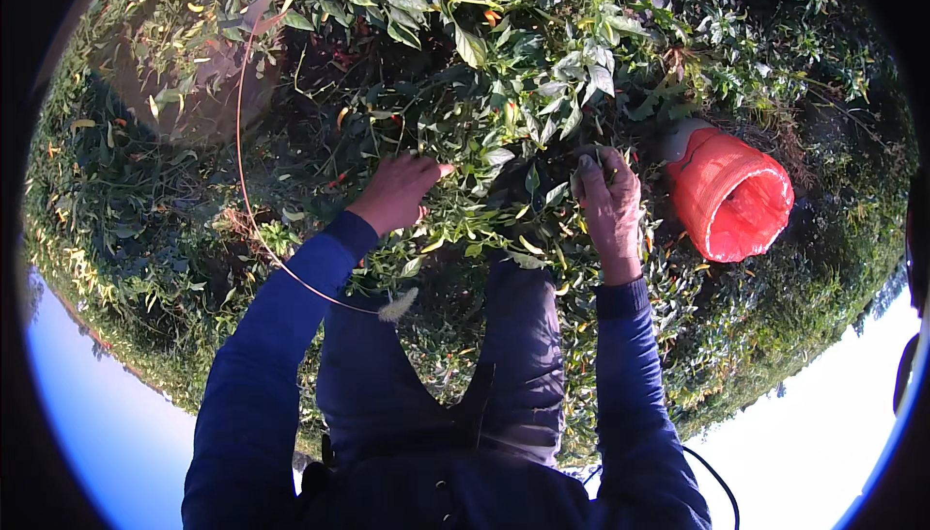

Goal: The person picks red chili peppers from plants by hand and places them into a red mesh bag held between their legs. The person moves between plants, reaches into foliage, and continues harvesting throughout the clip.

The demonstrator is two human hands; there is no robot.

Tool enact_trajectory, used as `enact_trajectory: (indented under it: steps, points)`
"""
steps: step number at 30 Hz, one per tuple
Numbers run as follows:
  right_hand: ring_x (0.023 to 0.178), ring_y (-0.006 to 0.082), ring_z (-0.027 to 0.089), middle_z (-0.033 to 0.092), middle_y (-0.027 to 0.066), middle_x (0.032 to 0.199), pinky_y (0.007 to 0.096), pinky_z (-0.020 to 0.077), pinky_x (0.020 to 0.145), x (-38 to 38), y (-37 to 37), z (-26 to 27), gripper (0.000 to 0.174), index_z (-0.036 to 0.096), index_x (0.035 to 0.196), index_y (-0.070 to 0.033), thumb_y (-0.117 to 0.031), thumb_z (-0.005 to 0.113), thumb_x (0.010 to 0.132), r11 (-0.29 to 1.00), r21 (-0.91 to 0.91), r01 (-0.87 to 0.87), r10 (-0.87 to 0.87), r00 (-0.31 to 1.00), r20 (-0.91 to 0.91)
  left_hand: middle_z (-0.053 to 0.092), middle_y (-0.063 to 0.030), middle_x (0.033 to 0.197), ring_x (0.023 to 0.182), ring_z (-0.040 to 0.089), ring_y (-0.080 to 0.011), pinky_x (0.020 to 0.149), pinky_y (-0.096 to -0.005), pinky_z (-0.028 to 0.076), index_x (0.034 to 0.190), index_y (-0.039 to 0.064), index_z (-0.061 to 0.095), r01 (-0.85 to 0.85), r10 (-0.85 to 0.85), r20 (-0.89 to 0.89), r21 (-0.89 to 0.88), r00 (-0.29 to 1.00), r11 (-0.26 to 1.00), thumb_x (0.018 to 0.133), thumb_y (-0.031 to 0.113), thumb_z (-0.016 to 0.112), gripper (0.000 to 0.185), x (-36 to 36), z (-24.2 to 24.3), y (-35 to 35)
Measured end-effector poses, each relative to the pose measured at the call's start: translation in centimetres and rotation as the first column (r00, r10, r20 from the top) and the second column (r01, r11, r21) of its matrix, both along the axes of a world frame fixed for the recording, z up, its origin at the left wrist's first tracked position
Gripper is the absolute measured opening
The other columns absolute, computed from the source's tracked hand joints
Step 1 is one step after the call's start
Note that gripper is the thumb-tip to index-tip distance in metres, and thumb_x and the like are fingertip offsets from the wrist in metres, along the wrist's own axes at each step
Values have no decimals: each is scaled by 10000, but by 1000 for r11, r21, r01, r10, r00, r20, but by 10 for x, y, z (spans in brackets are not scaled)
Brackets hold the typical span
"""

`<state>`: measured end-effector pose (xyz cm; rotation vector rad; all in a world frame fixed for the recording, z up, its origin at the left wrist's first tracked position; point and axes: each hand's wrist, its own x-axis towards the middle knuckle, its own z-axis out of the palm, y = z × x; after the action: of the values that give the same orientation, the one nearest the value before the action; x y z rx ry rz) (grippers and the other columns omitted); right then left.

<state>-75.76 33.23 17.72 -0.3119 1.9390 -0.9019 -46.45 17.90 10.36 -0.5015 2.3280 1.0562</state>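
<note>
My left hand (399, 192) reaches into the leaves of a chili pepper plant (465, 203), its index finger stretched to the right. Leaves hide part of its fingers, so I cannot tell whether it holds anything. To the right, my right hand (610, 192) is curled, thumb pressed toward the fingers. A bit of greenery shows at its fingertips; what lies inside the hand is hidden. Small red and yellowish chili peppers hang among the leaves, such as an orange-red chili pepper (492, 18) and a yellow-orange one (342, 118).
An orange-red mesh bag (716, 181) with an open mouth lines or covers a pale container (683, 139), tipped toward me, right of my right hand. A long grass stem (243, 167) with a fuzzy seed head (397, 305) arches over my left sleeve. Dense pepper plants surround my legs (519, 341).
</note>
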Motion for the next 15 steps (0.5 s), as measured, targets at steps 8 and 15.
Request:
enact_trajectory:
  steps: [8,15]
  points:
    - [664,75,557,642,27,738,280,474,620,51,-24,-4,142,721,1048,3,-126,687,1002,955,40,-295,288,949,133,617,-68,1284,1281,519,-286,1076,-467,401,1173,94,685,195,-193,-76,17,978,981,716,-10,739,471,61,27,-25]
    - [602,54,596,703,23,792,231,480,530,114,-102,-26,209,736,1175,-19,-71,573,1054,975,-17,-221,202,852,483,616,-48,1322,1276,527,-284,1037,-441,413,1151,124,699,213,-211,-52,56,976,975,743,10,737,426,69,31,-35]
